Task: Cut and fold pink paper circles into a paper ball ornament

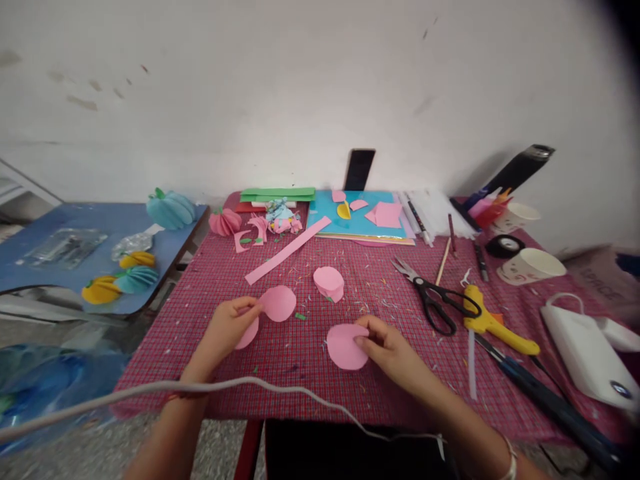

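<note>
My left hand (233,327) pinches the edge of a pink paper circle (279,303) between thumb and fingertips. Another pink paper piece (249,335) shows partly beneath that hand; whether it is held too I cannot tell. To the right, my right hand (384,340) grips a second pink paper circle (345,347) by its right edge, thumb on top. Between and beyond the hands lies a small stack of pink circles (329,280), slightly fanned. A long pink paper strip (289,249) rests diagonally behind the left hand.
Scissors (425,287), a yellow glue gun (493,323), a glue stick (471,365) and a white power bank (585,347) lie at right, near paper cups (533,265). Coloured sheets (320,230) and paper scraps line the back. A white cable (250,381) crosses in front. Paper pumpkins (171,209) sit on a blue table.
</note>
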`<act>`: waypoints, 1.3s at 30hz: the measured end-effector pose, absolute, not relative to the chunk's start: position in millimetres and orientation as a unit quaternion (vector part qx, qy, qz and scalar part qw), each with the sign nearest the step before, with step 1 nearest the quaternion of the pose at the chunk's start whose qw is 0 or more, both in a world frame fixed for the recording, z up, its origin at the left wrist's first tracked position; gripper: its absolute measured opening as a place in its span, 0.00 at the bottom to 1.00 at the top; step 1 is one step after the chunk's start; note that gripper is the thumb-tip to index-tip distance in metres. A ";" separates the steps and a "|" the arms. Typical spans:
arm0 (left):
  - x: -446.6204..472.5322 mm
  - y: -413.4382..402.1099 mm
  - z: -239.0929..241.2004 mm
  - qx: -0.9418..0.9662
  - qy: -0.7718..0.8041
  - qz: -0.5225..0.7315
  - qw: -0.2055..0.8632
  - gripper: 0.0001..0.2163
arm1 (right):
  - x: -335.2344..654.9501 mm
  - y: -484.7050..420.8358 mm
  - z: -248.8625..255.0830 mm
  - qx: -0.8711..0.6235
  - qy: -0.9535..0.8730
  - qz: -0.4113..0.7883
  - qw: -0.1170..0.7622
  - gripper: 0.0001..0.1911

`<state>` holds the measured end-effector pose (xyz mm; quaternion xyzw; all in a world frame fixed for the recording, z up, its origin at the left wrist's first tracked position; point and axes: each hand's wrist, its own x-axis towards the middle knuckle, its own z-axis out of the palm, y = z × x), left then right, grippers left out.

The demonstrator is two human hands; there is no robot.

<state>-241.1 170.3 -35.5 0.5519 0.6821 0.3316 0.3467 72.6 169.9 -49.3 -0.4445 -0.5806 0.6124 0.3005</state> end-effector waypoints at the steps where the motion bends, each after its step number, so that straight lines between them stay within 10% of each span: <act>1: -241.1 175.6 -30.5 0.562 0.673 0.329 0.352 0.12 | 71.8 171.4 -47.0 -0.445 -0.583 0.605 0.312 0.08; 12: -151.5 225.6 -13.7 0.670 0.507 0.191 0.507 0.11 | 122.6 203.0 -38.4 -0.538 -0.472 0.531 0.453 0.08; 20: -111.7 314.2 -6.4 0.739 0.504 0.158 0.418 0.09 | 127.5 300.4 -44.3 -0.543 -0.484 0.495 0.474 0.09; 28: -112.8 393.5 -12.1 0.755 0.544 0.169 0.324 0.12 | 118.1 360.8 -54.8 -0.565 -0.585 0.415 0.409 0.11; 39: -202.0 270.4 -18.1 0.681 0.598 0.229 0.355 0.13 | 54.7 259.4 -35.5 -0.416 -0.876 0.160 0.184 0.20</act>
